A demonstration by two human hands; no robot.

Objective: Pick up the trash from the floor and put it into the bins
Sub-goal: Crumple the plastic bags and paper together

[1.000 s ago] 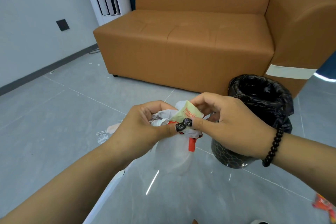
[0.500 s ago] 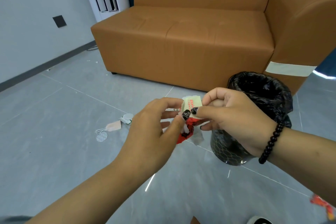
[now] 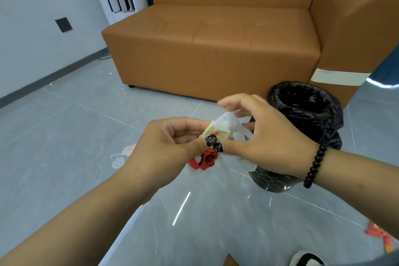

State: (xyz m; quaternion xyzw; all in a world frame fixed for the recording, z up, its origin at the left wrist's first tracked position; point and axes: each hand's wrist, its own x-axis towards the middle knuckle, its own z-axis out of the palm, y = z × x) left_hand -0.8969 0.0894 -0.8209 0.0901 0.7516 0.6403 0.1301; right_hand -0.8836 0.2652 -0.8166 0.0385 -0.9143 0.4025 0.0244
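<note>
Both my hands hold a bundle of trash in mid-air: a thin white plastic bag (image 3: 232,124) with red print (image 3: 206,160) and a small pale yellow wrapper (image 3: 217,133). My left hand (image 3: 166,144) pinches the wrapper and bag with thumb and fingers. My right hand (image 3: 267,138) pinches the bag from the right with its thumb, fingers curled over the top. Just right of the hands stands a black mesh bin (image 3: 306,101) lined with a black bag, its mouth uncovered.
An orange sofa (image 3: 216,45) stands behind the bin. A pale face mask (image 3: 128,150) and a round white mesh piece (image 3: 118,162) lie on the grey tiled floor at the left. A red wrapper (image 3: 381,232) lies at the lower right. A shoe (image 3: 306,259) shows at the bottom edge.
The bag was scrunched up small between my hands, then spread out again upward. My right hand's fingers have lifted and reached over the top of the bag.
</note>
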